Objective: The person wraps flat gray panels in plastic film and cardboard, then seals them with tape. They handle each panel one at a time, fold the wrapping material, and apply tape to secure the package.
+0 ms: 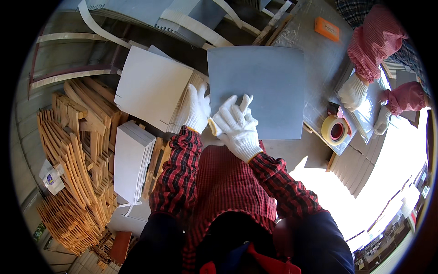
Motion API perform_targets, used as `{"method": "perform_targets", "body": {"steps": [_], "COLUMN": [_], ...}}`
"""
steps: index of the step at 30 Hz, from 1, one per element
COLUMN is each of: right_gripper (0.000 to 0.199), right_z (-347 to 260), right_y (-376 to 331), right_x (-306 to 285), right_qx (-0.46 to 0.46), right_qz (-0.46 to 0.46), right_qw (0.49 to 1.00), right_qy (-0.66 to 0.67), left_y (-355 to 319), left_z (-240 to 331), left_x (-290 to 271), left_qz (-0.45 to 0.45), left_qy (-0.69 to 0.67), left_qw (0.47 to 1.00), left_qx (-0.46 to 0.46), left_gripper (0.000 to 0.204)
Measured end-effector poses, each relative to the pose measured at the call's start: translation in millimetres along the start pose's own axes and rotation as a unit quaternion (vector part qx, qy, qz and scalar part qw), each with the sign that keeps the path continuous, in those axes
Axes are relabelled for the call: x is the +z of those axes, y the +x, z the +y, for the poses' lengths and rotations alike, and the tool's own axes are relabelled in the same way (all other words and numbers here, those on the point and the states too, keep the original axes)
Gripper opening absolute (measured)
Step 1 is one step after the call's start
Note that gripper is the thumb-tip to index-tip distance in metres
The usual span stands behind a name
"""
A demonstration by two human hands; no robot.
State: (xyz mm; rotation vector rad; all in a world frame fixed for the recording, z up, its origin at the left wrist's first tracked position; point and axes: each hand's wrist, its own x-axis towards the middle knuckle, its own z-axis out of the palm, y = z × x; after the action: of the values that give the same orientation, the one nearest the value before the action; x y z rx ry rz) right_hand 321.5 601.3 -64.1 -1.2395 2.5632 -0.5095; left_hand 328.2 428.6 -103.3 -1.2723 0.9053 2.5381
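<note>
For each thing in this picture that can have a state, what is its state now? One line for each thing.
Grey sheet: flat on the table, right hand on its lower left corner.
White sheet: flat on top of a stack, left hand at its right edge.
Left hand: gloved, fingers spread.
Right hand: gloved, fingers spread flat.
Tape roll: lying flat, untouched.
White stack: squared up, on wooden slats.
Orange block: lying flat, untouched.

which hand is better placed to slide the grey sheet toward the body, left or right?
Right, probably. The right hand lies flat on the near left corner of the grey sheet, fingers spread on it. The left hand sits off the sheet's left edge, over the white board stack.
</note>
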Motion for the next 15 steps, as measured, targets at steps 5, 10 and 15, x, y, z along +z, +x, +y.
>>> {"method": "perform_targets", "body": {"steps": [5,10,15], "right_gripper": [0.049,0.049,0.044], "right_z": [5.9,88.4,133.2], "right_y": [-81.1,22.8,85.2], "right_x": [1.8,-4.3,-16.5], "right_qx": [0.031,0.089,0.196], "right_qz": [-0.043,0.103,0.164], "right_qw": [0.998,0.989,0.959], "right_qy": [0.016,-0.061,-0.120], "left_y": [12.6,14.8,-5.5], "left_z": [-11.5,-12.7,1.5], "left_x": [-20.7,-10.9,14.3], "left_qz": [-0.033,-0.020,0.012], "left_qy": [0.077,0.128,0.175], "left_qw": [0.996,0.991,0.984], "left_qx": [0.007,0.026,-0.017], "left_gripper": [0.095,0.090,0.093]}}
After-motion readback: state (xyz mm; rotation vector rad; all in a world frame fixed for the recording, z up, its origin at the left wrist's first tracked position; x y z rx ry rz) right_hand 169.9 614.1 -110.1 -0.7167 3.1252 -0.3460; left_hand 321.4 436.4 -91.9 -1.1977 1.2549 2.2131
